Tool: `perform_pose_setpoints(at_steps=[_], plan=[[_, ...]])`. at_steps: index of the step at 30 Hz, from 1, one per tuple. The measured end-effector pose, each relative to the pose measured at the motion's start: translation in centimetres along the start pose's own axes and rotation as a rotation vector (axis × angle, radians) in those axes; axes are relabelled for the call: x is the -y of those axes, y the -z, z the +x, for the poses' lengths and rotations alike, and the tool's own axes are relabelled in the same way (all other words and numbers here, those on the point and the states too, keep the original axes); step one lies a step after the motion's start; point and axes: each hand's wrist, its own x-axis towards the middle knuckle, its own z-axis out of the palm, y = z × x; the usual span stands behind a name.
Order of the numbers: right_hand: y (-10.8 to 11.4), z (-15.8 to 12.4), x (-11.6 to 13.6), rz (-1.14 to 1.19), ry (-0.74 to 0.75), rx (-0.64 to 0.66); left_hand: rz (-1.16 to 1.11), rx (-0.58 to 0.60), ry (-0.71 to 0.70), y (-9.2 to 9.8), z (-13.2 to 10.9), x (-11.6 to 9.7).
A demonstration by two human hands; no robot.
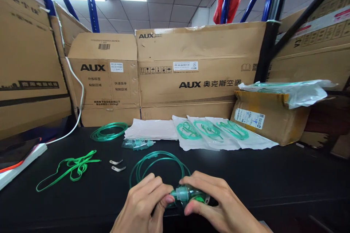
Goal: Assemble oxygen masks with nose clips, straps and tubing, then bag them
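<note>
At the near edge of the black table, my right hand [210, 198] wraps round a clear green oxygen mask [191, 192], thumb below and fingers over the top. A pale connector [180, 193] juts from its left side. My left hand [149, 200] pinches the green piece at the connector's end, which its fingertips partly cover. Just behind both hands lies a coil of green tubing [161, 156]. My fingers hide much of the mask, and whether the tubing joins the connector cannot be made out.
Left lie a bright green elastic strap [79, 165] and two small metal strips [118, 169]. Farther back are another tubing coil [108, 131], a bag of clear parts [138, 144], white pouches [150, 129] and packs with green tubing [209, 131]. Cardboard boxes [191, 98] wall the back.
</note>
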Motion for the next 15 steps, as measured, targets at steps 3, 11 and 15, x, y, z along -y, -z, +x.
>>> perform_pose_setpoints(at_steps=[3, 11, 15], plan=[[-0.1, 0.0, -0.3, -0.002, 0.017, 0.008, 0.001, 0.04, 0.04, -0.2, -0.2, 0.0], [0.5, 0.9, 0.4, 0.018, -0.082, -0.019, -0.04, 0.167, 0.085, -0.3, -0.8, 0.9], [1.4, 1.2, 1.2, 0.08, -0.121, -0.063, -0.063, 0.147, 0.127, -0.4, -1.1, 1.6]])
